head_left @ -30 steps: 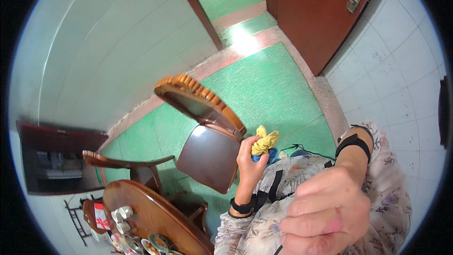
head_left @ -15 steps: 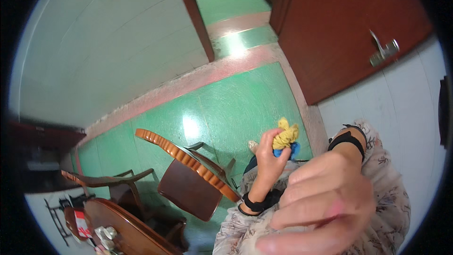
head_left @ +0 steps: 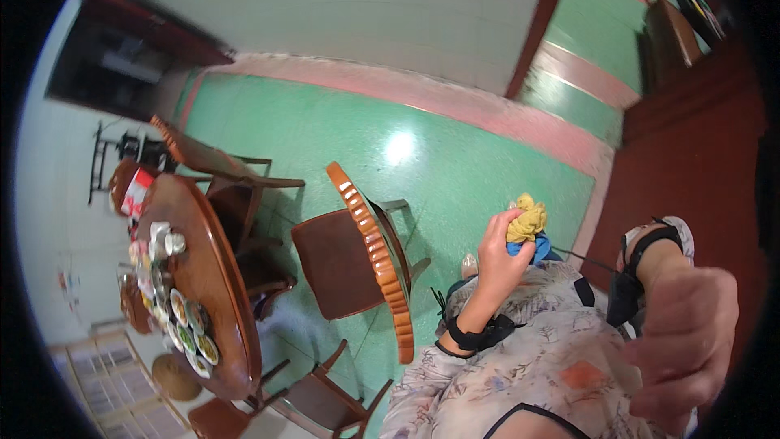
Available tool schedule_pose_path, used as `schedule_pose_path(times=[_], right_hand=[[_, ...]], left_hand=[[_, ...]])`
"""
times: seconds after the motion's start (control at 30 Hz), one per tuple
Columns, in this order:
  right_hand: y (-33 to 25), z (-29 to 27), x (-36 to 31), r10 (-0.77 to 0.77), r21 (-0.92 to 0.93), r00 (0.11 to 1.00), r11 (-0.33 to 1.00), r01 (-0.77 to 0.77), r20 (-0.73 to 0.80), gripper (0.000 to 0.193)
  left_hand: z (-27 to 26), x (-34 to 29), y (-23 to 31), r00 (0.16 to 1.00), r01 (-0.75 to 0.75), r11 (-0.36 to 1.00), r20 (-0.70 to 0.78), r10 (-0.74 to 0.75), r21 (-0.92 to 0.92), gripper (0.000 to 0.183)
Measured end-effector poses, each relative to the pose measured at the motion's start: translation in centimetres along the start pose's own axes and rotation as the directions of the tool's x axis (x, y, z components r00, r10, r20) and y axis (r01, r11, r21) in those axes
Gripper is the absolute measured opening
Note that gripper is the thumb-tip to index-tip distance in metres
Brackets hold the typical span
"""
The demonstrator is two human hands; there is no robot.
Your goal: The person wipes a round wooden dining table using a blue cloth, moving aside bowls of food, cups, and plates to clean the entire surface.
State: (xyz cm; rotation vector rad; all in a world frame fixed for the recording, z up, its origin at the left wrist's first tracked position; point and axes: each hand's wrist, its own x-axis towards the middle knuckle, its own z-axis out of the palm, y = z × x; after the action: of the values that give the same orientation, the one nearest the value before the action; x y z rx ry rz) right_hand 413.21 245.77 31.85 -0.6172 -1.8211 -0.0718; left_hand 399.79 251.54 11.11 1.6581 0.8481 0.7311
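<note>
My left hand (head_left: 500,245) grips a crumpled yellow cloth (head_left: 528,218), its fingers wrapped round the bundle. Below the yellow part, a bright blue piece (head_left: 539,249) bulges out on the side toward my body; whether the two are joined cannot be made out. At the right, my right hand (head_left: 682,349) is raised close to the camera and smeared by motion. Its fingers look bent, but what they hold, if anything, does not show. Black bands circle both wrists, and a thin dark cord runs between my arms.
A wooden chair (head_left: 341,256) with a scalloped back stands just left of me. Farther left, a round wooden table (head_left: 223,297) holds several dishes of food, with more chairs around it. A dark red door (head_left: 674,171) is at the right, beside a doorway over green floor (head_left: 309,122).
The view has swung left, bringing the table and its dishes into fuller sight. My right hand has moved rightward, away from my left. The left still grips the cloth.
</note>
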Motion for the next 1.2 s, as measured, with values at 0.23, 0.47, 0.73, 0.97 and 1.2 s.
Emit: schedule_pose_path(times=[0.23, 0.47, 0.73, 0.97, 1.2], right_hand=[[9.6, -3.3, -1.6, -0.553, 0.258, 0.779, 0.738, 0.623, -0.296, 0.012], [21.6, -2.5, 0.5, -0.352, 0.411, 0.924, 0.872, 0.266, 0.149, 0.014], [33.7, 5.4, 7.5, -0.295, 0.401, 0.903, 0.902, 0.157, 0.311, 0.031], [42.3, 13.4, 14.6, -0.272, 0.469, 0.899, 0.879, 0.088, 0.342, 0.042], [51.1, 22.9, 20.0, -0.25, 0.454, 0.866, 0.891, 0.03, 0.434, 0.032]], left_hand=[[1.4, 11.6, -0.3, 0.97, 0.039, 0.998, -0.239, -0.048, -0.042, 0.035], [-3.2, 23.0, -1.0, 0.803, -0.09, 0.956, -0.589, -0.095, -0.278, 0.031], [-11.4, 37.3, -2.4, 0.644, -0.281, 0.878, -0.754, -0.126, -0.387, 0.031], [-20.2, 44.2, -1.5, 0.546, -0.334, 0.89, -0.834, -0.085, -0.309, 0.032], [-29.5, 46.1, -7.2, 0.292, -0.319, 0.902, -0.936, -0.197, -0.289, 0.031]])
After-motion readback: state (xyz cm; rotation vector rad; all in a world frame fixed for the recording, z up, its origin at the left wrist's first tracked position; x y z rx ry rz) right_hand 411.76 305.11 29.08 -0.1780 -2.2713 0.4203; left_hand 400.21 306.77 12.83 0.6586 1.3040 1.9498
